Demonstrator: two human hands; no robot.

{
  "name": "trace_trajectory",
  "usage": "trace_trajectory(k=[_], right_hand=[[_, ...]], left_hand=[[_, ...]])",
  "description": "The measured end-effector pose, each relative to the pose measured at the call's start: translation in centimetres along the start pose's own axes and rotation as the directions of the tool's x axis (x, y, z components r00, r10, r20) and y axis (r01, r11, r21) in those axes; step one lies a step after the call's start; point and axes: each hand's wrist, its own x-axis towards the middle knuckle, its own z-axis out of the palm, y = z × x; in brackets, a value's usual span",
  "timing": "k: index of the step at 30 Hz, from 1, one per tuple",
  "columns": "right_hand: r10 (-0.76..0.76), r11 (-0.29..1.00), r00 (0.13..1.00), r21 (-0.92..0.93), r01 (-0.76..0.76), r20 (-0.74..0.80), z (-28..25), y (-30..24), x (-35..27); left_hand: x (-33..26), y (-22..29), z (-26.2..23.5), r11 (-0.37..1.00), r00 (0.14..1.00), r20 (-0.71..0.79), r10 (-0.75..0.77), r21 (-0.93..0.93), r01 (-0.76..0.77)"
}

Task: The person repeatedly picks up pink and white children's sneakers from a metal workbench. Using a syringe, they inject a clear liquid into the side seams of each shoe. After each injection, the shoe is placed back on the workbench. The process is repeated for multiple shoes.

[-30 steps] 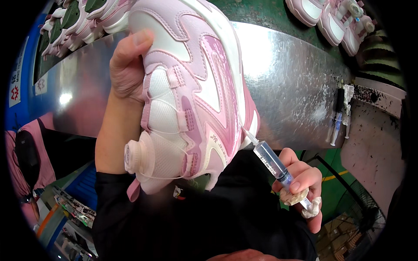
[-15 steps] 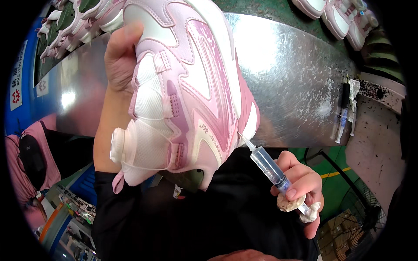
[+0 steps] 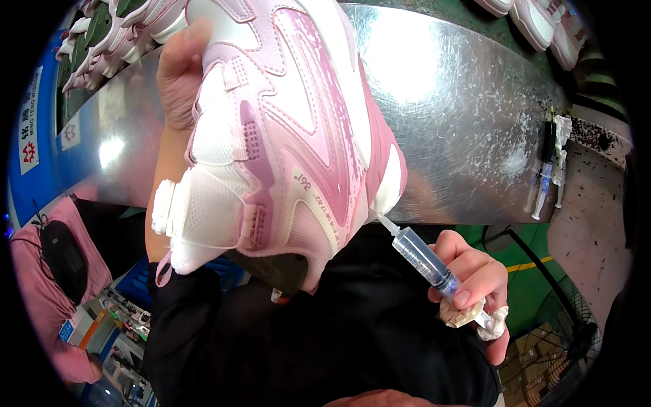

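Observation:
A pink and white sneaker (image 3: 285,136) with a round dial closure fills the middle of the view, held up close to me. My left hand (image 3: 178,74) grips it from the left side near the sole. My right hand (image 3: 475,285) holds a clear plastic syringe (image 3: 420,258) together with a crumpled white rag (image 3: 475,319). The syringe needle points up and left and touches the sneaker's edge near the heel.
A shiny metal work surface (image 3: 461,122) lies behind the shoe. More pink sneakers (image 3: 536,24) sit at the top right and others (image 3: 108,34) at the top left. Spare syringes and a dark tube (image 3: 548,169) lie at the surface's right edge.
The sneaker has been turned and lifted closer, its dial side rolling toward me. My right hand with the syringe stayed at the heel edge, shifting slightly.

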Motion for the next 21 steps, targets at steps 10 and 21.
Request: trace_trajectory(k=[10, 21], right_hand=[[-0.011, 1.000, 1.000, -0.011, 0.010, -0.016, 0.0, 0.3, 0.1], [-0.061, 0.981, 0.998, -0.183, 0.065, 0.027, 0.2, 0.8, -1.2]], left_hand=[[0.0, -0.1, 0.3, 0.998, 0.997, -0.072, 0.026, 0.057, -0.022], [-1.2, -0.1, 2.0, 0.988, 0.977, -0.212, 0.034, 0.156, -0.001]])
